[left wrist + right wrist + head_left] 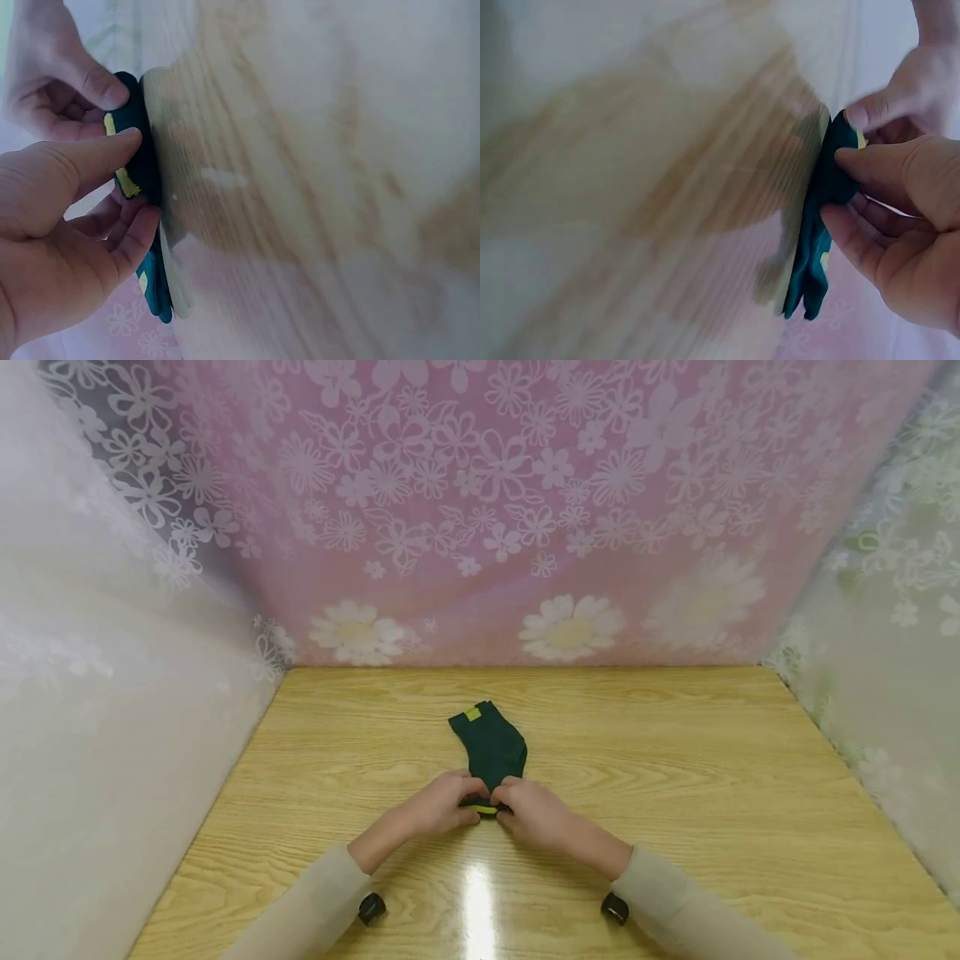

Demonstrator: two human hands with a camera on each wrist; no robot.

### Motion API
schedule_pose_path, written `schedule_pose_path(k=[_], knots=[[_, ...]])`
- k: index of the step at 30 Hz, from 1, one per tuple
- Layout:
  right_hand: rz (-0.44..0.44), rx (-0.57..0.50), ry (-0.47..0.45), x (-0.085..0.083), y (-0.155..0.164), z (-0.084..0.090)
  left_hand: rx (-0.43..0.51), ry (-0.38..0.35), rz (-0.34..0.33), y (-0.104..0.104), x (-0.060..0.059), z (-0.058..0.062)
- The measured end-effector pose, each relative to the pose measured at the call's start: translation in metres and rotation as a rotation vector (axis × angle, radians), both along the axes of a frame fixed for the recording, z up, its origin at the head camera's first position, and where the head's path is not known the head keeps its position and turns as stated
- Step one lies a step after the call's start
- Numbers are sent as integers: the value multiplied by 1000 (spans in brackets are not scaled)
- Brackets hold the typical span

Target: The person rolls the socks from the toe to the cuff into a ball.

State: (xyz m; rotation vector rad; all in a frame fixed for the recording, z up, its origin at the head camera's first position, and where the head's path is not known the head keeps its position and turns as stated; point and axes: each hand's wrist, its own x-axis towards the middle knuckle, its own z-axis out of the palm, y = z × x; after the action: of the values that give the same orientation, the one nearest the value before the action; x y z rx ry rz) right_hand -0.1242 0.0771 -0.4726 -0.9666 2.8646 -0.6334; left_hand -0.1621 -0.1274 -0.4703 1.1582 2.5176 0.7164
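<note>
I see the dark green sock (491,747) flat mid-surface (675,777), left hand (442,802) and right hand (536,814) both pinching its near yellow-trimmed end; looks soft, light, floppy, so I'd grip the edges.

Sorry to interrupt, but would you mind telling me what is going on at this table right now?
A person is working on a dark green sock with yellow trim that lies on the wooden table. The left hand and right hand meet at the sock's near end, each pinching that edge between thumb and fingers. The far end, with its small yellow tag, lies flat on the wood. Flowered curtains enclose the table on three sides.
</note>
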Motion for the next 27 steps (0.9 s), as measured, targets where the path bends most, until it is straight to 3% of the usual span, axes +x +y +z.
schedule_pose_path(k=[6, 9, 12, 20, 24, 27], knots=[[-31, -159, -186, -12, 12, -4, 37, 64, -18, 1, 4, -2], [-26, -214, -221, -16, 14, -5, 26, 88, -8, 1, 4, -4], [-19, -201, -204, -17, 13, -5, 17, 109, 9, 2, 4, -6], [60, 165, 144, -1, 5, -1, 11, 108, 86, 4, 3, -5], [74, 249, 251, 0, 3, -2, 11, 103, 120, 3, 5, -1], [74, 265, 268, -1, 3, -2, 15, 96, 124, 3, 6, 1]])
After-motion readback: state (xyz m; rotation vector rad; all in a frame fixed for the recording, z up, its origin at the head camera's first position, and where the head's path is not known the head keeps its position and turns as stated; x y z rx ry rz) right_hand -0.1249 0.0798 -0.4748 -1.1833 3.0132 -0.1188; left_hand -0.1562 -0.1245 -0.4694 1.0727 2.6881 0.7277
